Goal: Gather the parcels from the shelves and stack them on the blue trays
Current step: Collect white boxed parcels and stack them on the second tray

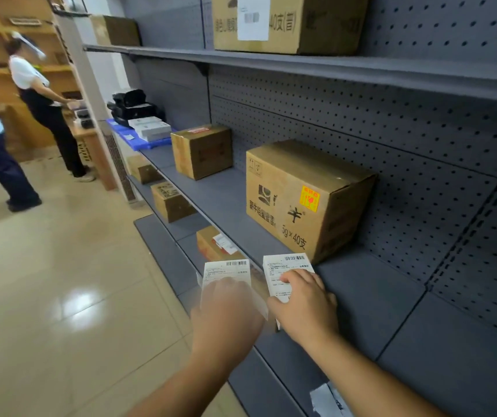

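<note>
Head view: left hand [226, 308] fingers grasp one label slip [226, 273]; right hand [304, 299] fingers pinch another slip [286, 272].
Parcel: large carton [304, 197] on the shelf [370, 284], at 12 o'clock from the hands.
Blue tray: far, at 10 o'clock [139, 141].
Risk: with both hands busy, a slip may drop or go with the wrong parcel.

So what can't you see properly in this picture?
Head view only:
- Left hand: motion blur hides its fingers and the lower part of its label.
- Label print: too small to read.
- Top-shelf box: cut off by the upper edge.
- Blue tray: mostly covered by parcels.
</note>
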Demonstrator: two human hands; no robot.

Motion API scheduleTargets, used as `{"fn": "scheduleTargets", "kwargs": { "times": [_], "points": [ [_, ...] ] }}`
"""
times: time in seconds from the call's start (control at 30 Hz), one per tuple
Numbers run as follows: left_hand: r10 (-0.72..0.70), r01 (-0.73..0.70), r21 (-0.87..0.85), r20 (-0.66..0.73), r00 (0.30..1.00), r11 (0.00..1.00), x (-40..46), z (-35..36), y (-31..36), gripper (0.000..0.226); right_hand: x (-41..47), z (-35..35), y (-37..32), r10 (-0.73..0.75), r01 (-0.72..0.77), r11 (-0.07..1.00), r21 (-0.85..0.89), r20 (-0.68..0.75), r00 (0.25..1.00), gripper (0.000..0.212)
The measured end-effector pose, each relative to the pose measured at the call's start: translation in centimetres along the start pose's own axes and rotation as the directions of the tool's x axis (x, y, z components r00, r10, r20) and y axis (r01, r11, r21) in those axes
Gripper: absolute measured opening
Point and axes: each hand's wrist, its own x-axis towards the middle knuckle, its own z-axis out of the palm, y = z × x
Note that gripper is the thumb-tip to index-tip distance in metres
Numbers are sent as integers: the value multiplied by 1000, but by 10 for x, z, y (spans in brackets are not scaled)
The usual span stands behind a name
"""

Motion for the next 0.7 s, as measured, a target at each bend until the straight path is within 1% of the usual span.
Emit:
{"fn": "scheduleTargets", "kwargs": {
  "times": [0.4, 0.57, 0.7],
  "points": [
    [-138, 142, 40, -99, 985, 989, 26, -40, -113, 50, 34, 55, -114, -148, 146, 989, 28, 78, 986, 46],
    [-201, 207, 38, -137, 970, 978, 29, -50, -151, 46, 43, 83, -150, -227, 217, 972, 86, 135, 964, 42],
    [-274, 282, 33, -156, 949, 959, 33, -55, -179, 50, 53, 106, -178, -281, 265, 957, 118, 157, 947, 40]
  ]
}}
